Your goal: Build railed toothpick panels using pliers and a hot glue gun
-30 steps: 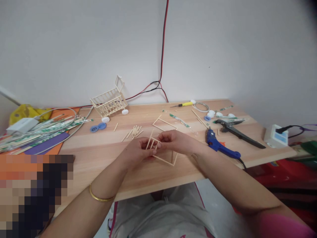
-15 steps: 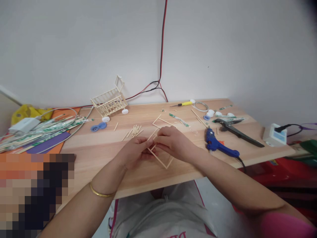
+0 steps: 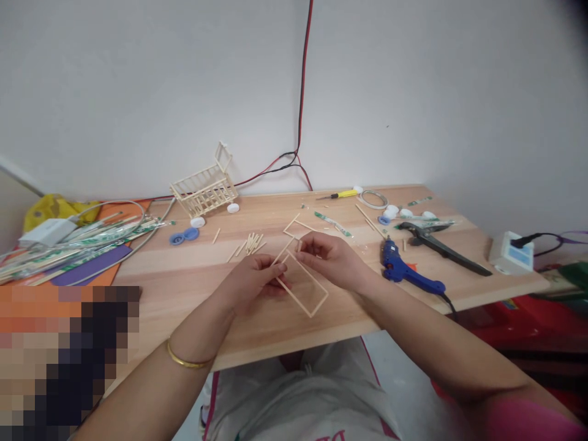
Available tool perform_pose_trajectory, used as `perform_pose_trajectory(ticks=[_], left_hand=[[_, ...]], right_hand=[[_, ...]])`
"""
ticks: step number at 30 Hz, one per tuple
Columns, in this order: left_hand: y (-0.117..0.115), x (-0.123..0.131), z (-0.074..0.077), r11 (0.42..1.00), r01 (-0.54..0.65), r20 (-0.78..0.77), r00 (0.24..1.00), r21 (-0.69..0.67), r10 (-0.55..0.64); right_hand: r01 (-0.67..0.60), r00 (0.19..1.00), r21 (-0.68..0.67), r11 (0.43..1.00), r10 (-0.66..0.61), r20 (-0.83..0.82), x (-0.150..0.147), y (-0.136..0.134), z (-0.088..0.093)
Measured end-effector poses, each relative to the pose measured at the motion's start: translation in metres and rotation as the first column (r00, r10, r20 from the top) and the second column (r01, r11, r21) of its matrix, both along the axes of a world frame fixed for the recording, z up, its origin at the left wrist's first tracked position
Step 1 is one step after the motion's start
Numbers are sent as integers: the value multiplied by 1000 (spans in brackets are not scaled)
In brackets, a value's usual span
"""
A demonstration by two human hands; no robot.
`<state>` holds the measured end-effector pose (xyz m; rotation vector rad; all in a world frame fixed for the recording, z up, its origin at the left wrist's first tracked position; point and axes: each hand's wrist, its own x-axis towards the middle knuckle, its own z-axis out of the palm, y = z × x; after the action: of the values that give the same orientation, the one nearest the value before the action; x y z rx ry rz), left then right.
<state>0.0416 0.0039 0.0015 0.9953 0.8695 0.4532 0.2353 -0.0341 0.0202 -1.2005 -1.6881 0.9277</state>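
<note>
My left hand (image 3: 258, 274) pinches a thin rectangular frame of wooden sticks (image 3: 298, 302) by its left side, thumb on top. The frame is tilted just above the table, its lower corner towards me. My right hand (image 3: 328, 252) has thumb and fingers pinched at the frame's upper end; whether they grip the frame or a small piece there is hard to see. Behind that hand lies a second stick frame (image 3: 290, 226), partly hidden. Several short cut sticks (image 3: 252, 243) lie in a loose pile left of it.
A stick-built cart (image 3: 206, 193) with white cap wheels stands at the back left, near blue caps (image 3: 184, 236). Wrapped sticks (image 3: 92, 245) lie at the left. On the right are a blue glue gun (image 3: 408, 274), a black-handled cutter (image 3: 445, 248), a yellow-handled tool (image 3: 344, 194) and a white power box (image 3: 509, 251).
My right hand has shifted slightly right and its fingers have drawn back from over the frame. More of the frame now shows between my hands. My left hand stays nearly in place.
</note>
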Motion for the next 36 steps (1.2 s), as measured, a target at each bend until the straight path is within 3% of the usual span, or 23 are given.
perform_pose_trajectory(ticks=[7,11,14,17,21,27,32,36], left_hand=[[1,0,-1,999,23,66,998,-34,-21],[0,1,-1,999,24,97,995,-40,-20],[0,1,0,999,22,102,995,-45,-17],[-1,0,0,999,22,95,995,-37,-19],[0,-1,0,999,49,115,992,22,-51],[3,4,2,994,2,100,995,113,-13],[3,4,6,994,-53,79,996,97,45],[2,3,8,996,-63,111,992,58,56]], right_hand=[[-41,886,-332,942,-119,-448,3,-1,-18],[-137,784,-417,899,-159,-600,2,-3,-20],[-176,756,-433,884,-160,-635,2,-3,-21],[-151,779,-421,895,-154,-608,3,-3,-22],[-93,884,-345,934,-81,-460,5,-3,-22],[-176,947,-272,946,87,-309,0,-1,-13],[-63,995,-101,993,54,-84,-4,0,-5],[5,993,-75,997,-14,-117,-5,-2,-7]])
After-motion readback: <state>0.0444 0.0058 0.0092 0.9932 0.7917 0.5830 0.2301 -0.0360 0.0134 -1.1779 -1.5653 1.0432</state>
